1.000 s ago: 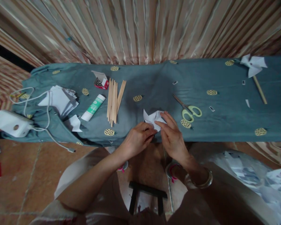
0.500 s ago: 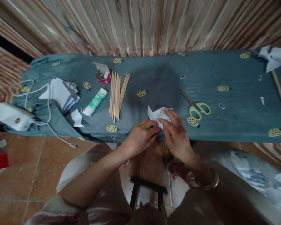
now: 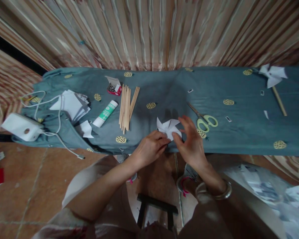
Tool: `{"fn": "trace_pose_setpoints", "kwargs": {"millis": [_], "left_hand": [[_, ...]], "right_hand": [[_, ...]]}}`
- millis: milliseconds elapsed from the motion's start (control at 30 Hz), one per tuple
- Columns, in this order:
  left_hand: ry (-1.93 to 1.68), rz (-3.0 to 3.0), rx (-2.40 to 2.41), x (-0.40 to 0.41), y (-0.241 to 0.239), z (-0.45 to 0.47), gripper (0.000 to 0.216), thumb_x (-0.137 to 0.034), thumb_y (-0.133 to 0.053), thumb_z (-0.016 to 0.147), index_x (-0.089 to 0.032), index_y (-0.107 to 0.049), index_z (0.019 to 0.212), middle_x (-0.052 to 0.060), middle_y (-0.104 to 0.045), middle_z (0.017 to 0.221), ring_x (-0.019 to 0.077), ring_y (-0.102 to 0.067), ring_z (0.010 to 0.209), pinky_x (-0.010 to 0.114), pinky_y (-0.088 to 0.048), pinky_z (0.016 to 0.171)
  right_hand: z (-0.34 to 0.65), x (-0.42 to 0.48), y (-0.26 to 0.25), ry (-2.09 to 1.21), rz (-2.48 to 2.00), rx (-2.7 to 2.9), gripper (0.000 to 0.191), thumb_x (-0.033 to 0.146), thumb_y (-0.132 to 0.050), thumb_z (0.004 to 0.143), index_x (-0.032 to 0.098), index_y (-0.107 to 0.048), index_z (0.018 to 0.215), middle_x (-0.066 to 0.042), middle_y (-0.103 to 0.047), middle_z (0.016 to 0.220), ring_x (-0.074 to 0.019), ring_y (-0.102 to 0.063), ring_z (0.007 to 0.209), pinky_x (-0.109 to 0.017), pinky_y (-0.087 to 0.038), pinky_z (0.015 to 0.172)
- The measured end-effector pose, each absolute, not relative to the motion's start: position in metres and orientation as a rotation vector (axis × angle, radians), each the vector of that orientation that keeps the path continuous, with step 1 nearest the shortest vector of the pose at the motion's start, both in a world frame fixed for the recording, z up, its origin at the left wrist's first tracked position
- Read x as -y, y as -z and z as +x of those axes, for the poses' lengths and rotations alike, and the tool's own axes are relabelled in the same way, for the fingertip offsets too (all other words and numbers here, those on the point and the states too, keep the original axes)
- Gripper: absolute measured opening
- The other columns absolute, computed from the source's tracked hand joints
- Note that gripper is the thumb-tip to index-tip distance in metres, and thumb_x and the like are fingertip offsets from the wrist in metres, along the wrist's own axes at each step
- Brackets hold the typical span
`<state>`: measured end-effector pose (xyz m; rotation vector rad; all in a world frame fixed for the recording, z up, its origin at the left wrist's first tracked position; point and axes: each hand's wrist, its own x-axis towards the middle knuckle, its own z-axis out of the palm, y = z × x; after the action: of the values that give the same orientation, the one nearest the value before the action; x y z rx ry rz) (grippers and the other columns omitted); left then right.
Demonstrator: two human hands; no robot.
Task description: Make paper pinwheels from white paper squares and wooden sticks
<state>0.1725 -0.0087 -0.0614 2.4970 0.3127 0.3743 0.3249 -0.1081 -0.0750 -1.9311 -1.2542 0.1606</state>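
Near the front edge of the cloth lies a white paper pinwheel (image 3: 167, 127) with several pointed blades. My left hand (image 3: 151, 146) pinches its lower left part between thumb and fingers. At the pinwheel's right side is my right hand (image 3: 190, 142), fingers apart, its thumb touching the lower right blade. Green-handled scissors (image 3: 203, 120) lie just beyond the right hand, blades pointing up and left. To the left, wooden sticks (image 3: 125, 108) lie in a loose bundle, beside a glue stick (image 3: 105, 114) and an opened small red box (image 3: 114, 89) of metal pins.
A finished pinwheel (image 3: 273, 74) on a stick lies far right. At left are stacked white paper sheets (image 3: 73, 104), a paper scrap (image 3: 86, 128) and a white power adapter (image 3: 22, 126) with cables. A small dark stool (image 3: 156, 202) stands below.
My right hand's fingers have spread and drawn back to the right, uncovering more of the pinwheel. The left hand keeps its pinch. The whole view has shifted slightly.
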Motion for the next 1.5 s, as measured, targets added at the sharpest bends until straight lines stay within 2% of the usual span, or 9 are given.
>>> {"fn": "trace_pose_setpoints", "kwargs": {"millis": [167,333,433,500,567,733,900,1033,1500], "left_hand": [[-0.452,2.409,-0.326,0.008,0.062,0.172,0.023,-0.015,-0.055,0.089,-0.016,-0.068,0.108,0.010,-0.066,0.104,0.0198,-0.062,0.099,0.034,-0.053,0.087],[-0.628,2.113,-0.560,-0.006,0.051,0.170,0.021,-0.022,-0.063,0.086,-0.022,-0.069,0.106,0.007,-0.068,0.102,0.0189,-0.063,0.098,0.035,-0.051,0.090],[-0.771,1.875,-0.759,-0.015,0.049,0.172,0.045,-0.024,-0.074,0.075,-0.023,-0.063,0.118,0.009,-0.064,0.116,0.0225,-0.059,0.109,0.040,-0.047,0.097],[-0.796,1.653,-0.830,-0.017,0.051,0.176,0.065,-0.026,-0.080,0.066,-0.022,-0.057,0.126,0.011,-0.062,0.123,0.0245,-0.057,0.112,0.041,-0.046,0.096],[-0.735,1.424,-0.843,-0.016,0.051,0.181,0.070,-0.028,-0.082,0.060,-0.020,-0.058,0.126,0.012,-0.063,0.122,0.0245,-0.060,0.108,0.039,-0.048,0.092],[-0.554,1.024,-0.750,-0.010,0.037,0.190,0.043,-0.034,-0.085,0.055,-0.016,-0.074,0.092,0.006,-0.074,0.090,0.0172,-0.066,0.080,0.031,-0.050,0.081],[-0.574,0.894,-0.816,-0.008,0.028,0.190,0.034,-0.035,-0.089,0.045,-0.014,-0.074,0.068,0.003,-0.072,0.069,0.0114,-0.061,0.060,0.025,-0.048,0.066],[-0.605,0.909,-0.862,-0.009,0.030,0.189,0.033,-0.036,-0.089,0.044,-0.015,-0.074,0.065,0.003,-0.072,0.066,0.0111,-0.059,0.056,0.024,-0.047,0.062],[-0.762,0.858,-0.904,-0.028,0.028,0.178,0.037,-0.038,-0.089,0.044,-0.015,-0.075,0.070,0.005,-0.075,0.074,0.0168,-0.066,0.067,0.030,-0.051,0.074]], "right_hand": [[0.321,0.103,0.070,-0.233,-1.973,1.210,0.051,0.018,-0.050,0.080,0.021,-0.050,0.132,-0.012,-0.044,0.146,-0.0292,-0.046,0.131,-0.048,-0.052,0.096],[0.326,0.099,0.060,-0.339,-1.867,1.006,0.052,0.020,-0.051,0.078,0.022,-0.053,0.129,-0.013,-0.039,0.148,-0.0296,-0.050,0.127,-0.044,-0.057,0.087],[0.333,0.094,0.060,-0.456,-1.692,0.829,0.057,0.025,-0.060,0.074,0.025,-0.051,0.130,-0.012,-0.040,0.148,-0.0304,-0.051,0.126,-0.045,-0.056,0.087],[0.337,0.090,0.060,-0.569,-1.550,0.695,0.060,0.028,-0.067,0.069,0.026,-0.052,0.127,-0.011,-0.048,0.143,-0.0305,-0.053,0.125,-0.046,-0.054,0.091],[0.340,0.087,0.060,-0.675,-1.424,0.588,0.060,0.027,-0.073,0.064,0.025,-0.056,0.122,-0.010,-0.055,0.136,-0.0299,-0.055,0.123,-0.047,-0.052,0.095],[0.336,0.082,0.053,-0.793,-1.265,0.529,0.053,0.025,-0.077,0.066,0.026,-0.060,0.116,-0.008,-0.059,0.132,-0.0281,-0.056,0.122,-0.049,-0.048,0.100],[0.324,0.077,0.046,-0.767,-1.261,0.568,0.054,0.022,-0.076,0.065,0.026,-0.059,0.117,-0.007,-0.063,0.125,-0.0263,-0.058,0.119,-0.047,-0.049,0.100],[0.318,0.075,0.044,-0.797,-1.265,0.577,0.055,0.023,-0.076,0.066,0.026,-0.058,0.118,-0.007,-0.066,0.119,-0.0253,-0.059,0.118,-0.043,-0.052,0.096],[0.315,0.074,0.044,-0.772,-1.379,0.684,0.056,0.036,-0.076,0.070,0.027,-0.057,0.122,-0.009,-0.055,0.137,-0.0259,-0.056,0.122,-0.038,-0.055,0.091]]}}
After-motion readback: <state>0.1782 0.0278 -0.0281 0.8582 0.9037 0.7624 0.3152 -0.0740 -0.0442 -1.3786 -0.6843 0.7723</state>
